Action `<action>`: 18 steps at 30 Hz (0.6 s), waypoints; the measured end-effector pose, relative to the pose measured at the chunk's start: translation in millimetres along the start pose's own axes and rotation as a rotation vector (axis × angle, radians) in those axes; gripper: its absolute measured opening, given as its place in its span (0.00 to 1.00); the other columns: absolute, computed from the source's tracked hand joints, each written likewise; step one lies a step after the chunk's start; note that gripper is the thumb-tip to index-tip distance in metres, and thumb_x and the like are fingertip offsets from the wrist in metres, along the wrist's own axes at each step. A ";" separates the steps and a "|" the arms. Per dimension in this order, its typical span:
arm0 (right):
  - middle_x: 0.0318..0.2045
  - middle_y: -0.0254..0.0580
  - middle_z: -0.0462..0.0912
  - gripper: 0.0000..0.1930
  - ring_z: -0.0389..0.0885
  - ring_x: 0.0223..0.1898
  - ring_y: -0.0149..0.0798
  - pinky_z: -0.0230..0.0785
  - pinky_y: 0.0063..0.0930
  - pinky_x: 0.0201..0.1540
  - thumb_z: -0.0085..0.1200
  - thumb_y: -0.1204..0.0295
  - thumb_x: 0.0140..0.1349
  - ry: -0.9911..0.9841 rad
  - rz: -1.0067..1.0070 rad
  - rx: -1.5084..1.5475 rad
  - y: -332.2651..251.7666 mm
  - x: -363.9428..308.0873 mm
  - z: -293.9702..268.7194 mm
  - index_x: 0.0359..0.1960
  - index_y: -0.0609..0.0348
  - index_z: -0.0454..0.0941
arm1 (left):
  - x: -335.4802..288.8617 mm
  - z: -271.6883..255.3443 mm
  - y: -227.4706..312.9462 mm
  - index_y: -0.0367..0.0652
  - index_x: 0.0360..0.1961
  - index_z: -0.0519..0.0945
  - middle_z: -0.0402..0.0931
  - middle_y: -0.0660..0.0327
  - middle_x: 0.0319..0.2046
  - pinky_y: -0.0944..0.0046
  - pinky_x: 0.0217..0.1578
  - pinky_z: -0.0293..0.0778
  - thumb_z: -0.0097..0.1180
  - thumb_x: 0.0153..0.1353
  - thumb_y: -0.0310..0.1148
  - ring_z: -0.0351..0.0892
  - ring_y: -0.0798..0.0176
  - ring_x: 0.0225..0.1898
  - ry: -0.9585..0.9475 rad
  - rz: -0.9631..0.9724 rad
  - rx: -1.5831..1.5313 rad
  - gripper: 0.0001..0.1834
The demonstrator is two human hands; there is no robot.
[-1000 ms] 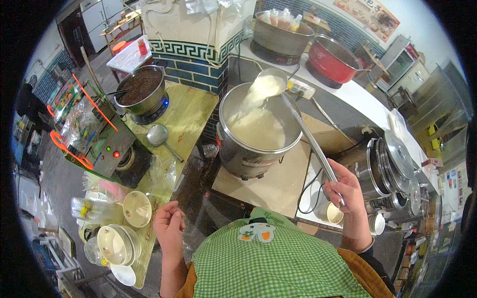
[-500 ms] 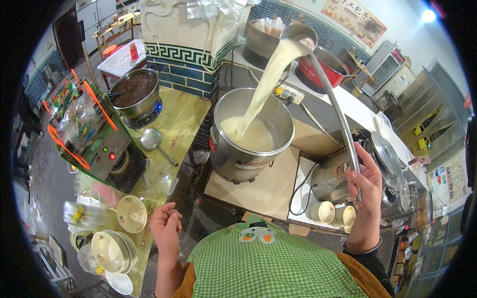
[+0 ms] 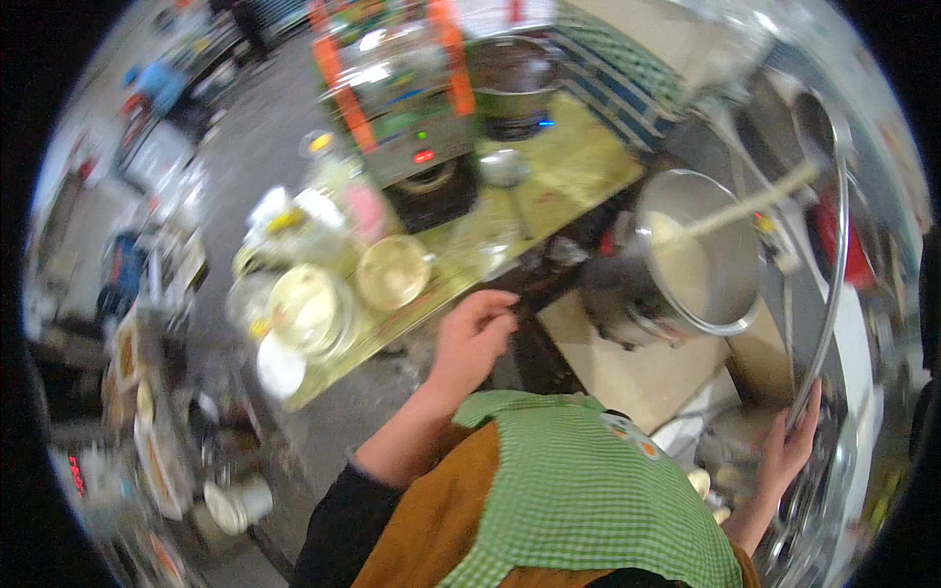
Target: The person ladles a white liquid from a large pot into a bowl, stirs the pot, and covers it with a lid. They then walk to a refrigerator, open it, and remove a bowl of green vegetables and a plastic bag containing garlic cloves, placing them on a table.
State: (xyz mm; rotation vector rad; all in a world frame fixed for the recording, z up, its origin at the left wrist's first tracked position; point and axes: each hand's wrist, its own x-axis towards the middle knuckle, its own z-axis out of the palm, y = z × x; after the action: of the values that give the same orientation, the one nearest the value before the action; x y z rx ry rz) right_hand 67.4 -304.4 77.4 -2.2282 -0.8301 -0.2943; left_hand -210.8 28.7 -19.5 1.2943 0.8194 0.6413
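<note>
Head view: the person's right hand is wrapped around the lower end of a long, silver metal ladle, its round cup raised at upper right beyond a tall, cylindrical silver metal pot. A pale, creamy stream slants from the cup down into the pot, joining liquid of the same colour. The left hand holds nothing, its fingers loosely bent, near the edge of a yellow-green counter. On that counter sit a stack of round cream bowls, a single cream bowl and a boxy green machine with orange straps. Motion blur softens finer details.
</note>
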 end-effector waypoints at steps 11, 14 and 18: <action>0.17 0.30 0.69 0.33 0.63 0.12 0.23 0.52 0.18 0.11 0.44 0.85 0.54 -0.532 0.620 0.377 100.9 21.0 108.2 0.66 0.60 0.59 | -66.8 -72.5 25.5 0.39 0.46 0.78 0.74 0.68 0.27 0.75 0.25 0.65 0.51 0.59 0.22 0.68 0.76 0.24 0.686 0.031 0.082 0.13; 0.16 0.31 0.69 0.33 0.64 0.12 0.24 0.51 0.19 0.10 0.43 0.83 0.54 -0.610 0.685 0.373 94.0 38.8 126.2 0.66 0.60 0.59 | -96.3 -147.5 21.5 0.38 0.45 0.78 0.73 0.69 0.27 0.75 0.26 0.64 0.51 0.59 0.22 0.67 0.77 0.25 0.949 0.161 0.123 0.12; 0.16 0.32 0.69 0.32 0.64 0.12 0.25 0.50 0.20 0.09 0.43 0.82 0.54 -0.586 0.743 0.315 61.0 42.0 142.9 0.65 0.60 0.60 | -133.5 -281.3 -28.5 0.35 0.45 0.78 0.76 0.63 0.30 0.72 0.29 0.69 0.52 0.57 0.22 0.71 0.73 0.27 1.268 0.207 0.339 0.14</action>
State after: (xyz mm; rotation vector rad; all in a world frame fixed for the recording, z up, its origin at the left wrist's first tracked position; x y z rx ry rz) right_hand 133.4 -215.8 -39.6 -2.1559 -0.2383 0.8128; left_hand -518.7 76.4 -46.2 1.1919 1.8829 1.5961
